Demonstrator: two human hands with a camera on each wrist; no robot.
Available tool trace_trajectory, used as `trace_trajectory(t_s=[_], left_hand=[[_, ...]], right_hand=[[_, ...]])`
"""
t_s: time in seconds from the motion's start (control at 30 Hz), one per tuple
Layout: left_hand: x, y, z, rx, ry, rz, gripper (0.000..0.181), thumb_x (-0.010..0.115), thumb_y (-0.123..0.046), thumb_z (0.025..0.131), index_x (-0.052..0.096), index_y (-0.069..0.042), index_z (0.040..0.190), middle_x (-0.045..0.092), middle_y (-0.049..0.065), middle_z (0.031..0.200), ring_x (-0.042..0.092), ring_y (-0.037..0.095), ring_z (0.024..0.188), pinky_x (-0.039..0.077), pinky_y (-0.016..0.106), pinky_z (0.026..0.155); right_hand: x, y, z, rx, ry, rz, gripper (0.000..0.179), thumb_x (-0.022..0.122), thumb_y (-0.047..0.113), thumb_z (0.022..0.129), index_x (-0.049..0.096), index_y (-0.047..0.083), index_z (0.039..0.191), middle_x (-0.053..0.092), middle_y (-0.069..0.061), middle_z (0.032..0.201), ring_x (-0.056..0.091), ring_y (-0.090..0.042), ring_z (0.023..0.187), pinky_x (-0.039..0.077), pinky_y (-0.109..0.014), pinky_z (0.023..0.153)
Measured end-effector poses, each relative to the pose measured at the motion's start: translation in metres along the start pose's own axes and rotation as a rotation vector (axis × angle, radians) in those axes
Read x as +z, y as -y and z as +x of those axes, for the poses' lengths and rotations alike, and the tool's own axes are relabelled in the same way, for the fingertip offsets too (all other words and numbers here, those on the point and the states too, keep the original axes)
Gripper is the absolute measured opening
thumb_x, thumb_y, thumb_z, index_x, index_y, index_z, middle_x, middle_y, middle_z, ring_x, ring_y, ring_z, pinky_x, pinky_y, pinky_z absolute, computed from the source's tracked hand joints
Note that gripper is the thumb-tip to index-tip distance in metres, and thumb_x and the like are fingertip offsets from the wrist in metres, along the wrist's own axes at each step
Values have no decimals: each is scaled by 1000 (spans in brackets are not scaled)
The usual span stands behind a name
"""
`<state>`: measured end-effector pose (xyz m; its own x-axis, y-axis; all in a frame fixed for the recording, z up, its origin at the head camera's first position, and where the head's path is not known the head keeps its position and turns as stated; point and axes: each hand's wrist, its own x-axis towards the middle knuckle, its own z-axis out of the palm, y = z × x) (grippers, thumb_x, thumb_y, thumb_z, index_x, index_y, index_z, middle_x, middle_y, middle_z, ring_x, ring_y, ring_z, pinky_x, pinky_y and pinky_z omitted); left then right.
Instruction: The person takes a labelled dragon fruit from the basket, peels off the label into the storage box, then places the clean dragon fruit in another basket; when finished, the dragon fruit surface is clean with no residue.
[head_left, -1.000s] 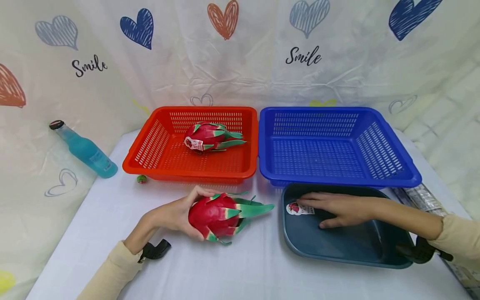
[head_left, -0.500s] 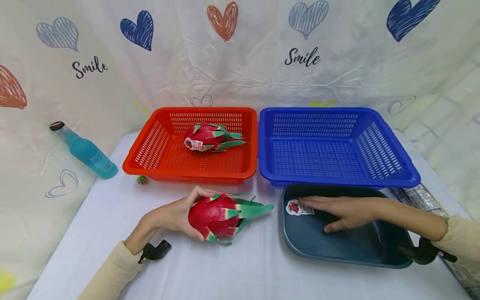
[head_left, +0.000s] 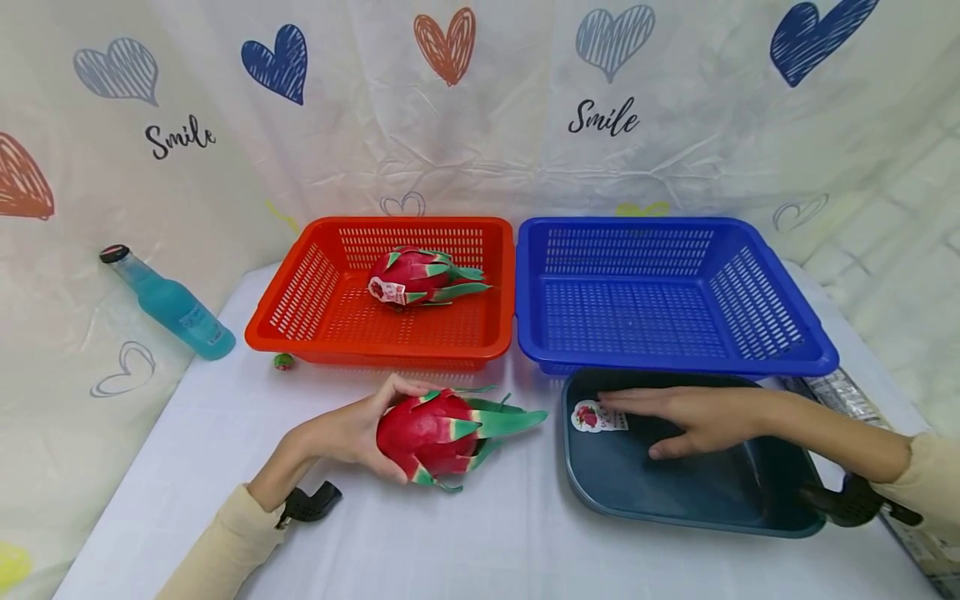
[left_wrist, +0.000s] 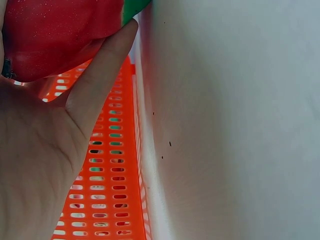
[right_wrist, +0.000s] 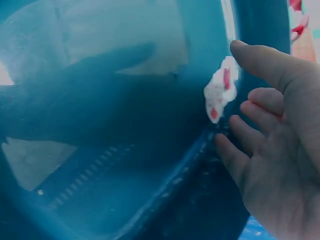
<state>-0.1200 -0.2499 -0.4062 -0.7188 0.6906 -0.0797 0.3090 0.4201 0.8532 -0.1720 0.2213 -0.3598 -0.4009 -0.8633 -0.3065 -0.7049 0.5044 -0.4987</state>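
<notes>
My left hand (head_left: 352, 433) grips the blunt end of a red dragon fruit (head_left: 431, 433) with green scales, low over the white table. In the left wrist view, the thumb lies along the dragon fruit's red skin (left_wrist: 55, 35). My right hand (head_left: 697, 417) is over the dark teal tub (head_left: 697, 492), palm down, with fingers extended and nothing in them. Near its fingertips, a white label with a dragon fruit picture (head_left: 600, 417) lies on the tub's inner left side. In the right wrist view the fingers stand beside this label (right_wrist: 220, 90); contact cannot be told.
A red basket (head_left: 375, 346) behind the left hand holds another dragon fruit (head_left: 420, 271) bearing a label. Beside it stands a blue basket (head_left: 675, 362), behind the tub. A small green-and-red ball (head_left: 283, 361) and a blue bottle (head_left: 176, 308) are at the left.
My right hand's fingers have straightened and drawn together, and its forearm has shifted slightly right. The left hand and its dragon fruit have stayed put.
</notes>
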Motion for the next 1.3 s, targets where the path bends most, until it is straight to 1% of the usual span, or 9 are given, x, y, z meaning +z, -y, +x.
trace_trajectory(t_s=[0.23, 0.37, 0.53, 0.73, 0.87, 0.97, 1.1, 1.17, 1.3], left_hand=[[0, 1, -1, 9, -5, 2, 86, 86, -28, 71, 25, -21, 131, 38, 5, 145, 36, 30, 135, 53, 25, 90], [1, 1, -1, 11, -10, 3, 85, 87, -28, 71, 26, -21, 130, 39, 3, 145, 38, 29, 134, 53, 26, 90], [1, -1, 2, 8, -6, 6, 85, 86, -29, 71, 26, -22, 131, 39, 3, 146, 37, 28, 135, 53, 26, 90], [1, -1, 0, 10, -6, 16, 86, 86, -29, 71, 26, -22, 131, 39, 3, 146, 37, 28, 135, 53, 25, 90], [0, -1, -1, 12, -3, 13, 85, 86, -29, 71, 26, -21, 131, 39, 3, 145, 37, 29, 135, 53, 25, 90], [0, -1, -1, 8, -4, 7, 85, 86, -29, 71, 26, -21, 131, 39, 3, 145, 37, 29, 135, 53, 25, 90], [0, -2, -2, 0, -5, 3, 85, 86, -29, 71, 26, -21, 130, 39, 3, 145, 37, 29, 135, 53, 25, 90], [0, -1, -1, -1, -6, 7, 85, 86, -29, 71, 26, -21, 130, 39, 3, 145, 37, 29, 135, 53, 25, 90], [0, -2, -1, 0, 0, 11, 86, 86, -29, 71, 25, -22, 132, 39, 4, 145, 36, 29, 135, 53, 25, 90]], right_hand=[[-9, 11, -3, -12, -48, -29, 61, 56, 41, 96, 38, 16, 149, 45, -5, 151, 47, -30, 135, 45, -43, 105], [-14, 15, -11, -22, -120, -45, 50, 56, 38, 97, 48, 19, 143, 55, 0, 142, 55, -21, 128, 51, -33, 101], [-13, 14, -26, -128, -226, 85, 44, 60, 16, 96, 52, 16, 140, 61, 0, 134, 58, -7, 122, 53, -22, 93], [-12, 9, -44, -275, -328, 269, 53, 56, -10, 89, 48, 4, 140, 63, 1, 132, 59, -4, 121, 51, -18, 92], [-15, 7, -55, -282, -447, 305, 55, 53, -19, 85, 46, -5, 138, 62, 1, 133, 60, -3, 119, 50, -15, 92], [-19, 8, -62, -212, -599, 249, 55, 55, -21, 83, 47, -7, 136, 60, 2, 135, 59, -1, 118, 49, -11, 90], [-23, 9, -69, -9, -838, 34, 64, 66, -18, 77, 50, -1, 137, 50, 14, 141, 51, 7, 119, 42, -1, 88], [-24, 4, -73, 92, -918, -51, 72, 71, -15, 73, 50, 3, 139, 41, 21, 144, 44, 12, 121, 37, 4, 87], [-23, -10, -83, 223, -1014, -61, 80, 73, -8, 75, 42, 10, 146, 30, 20, 152, 35, 16, 116, 29, 7, 87]])
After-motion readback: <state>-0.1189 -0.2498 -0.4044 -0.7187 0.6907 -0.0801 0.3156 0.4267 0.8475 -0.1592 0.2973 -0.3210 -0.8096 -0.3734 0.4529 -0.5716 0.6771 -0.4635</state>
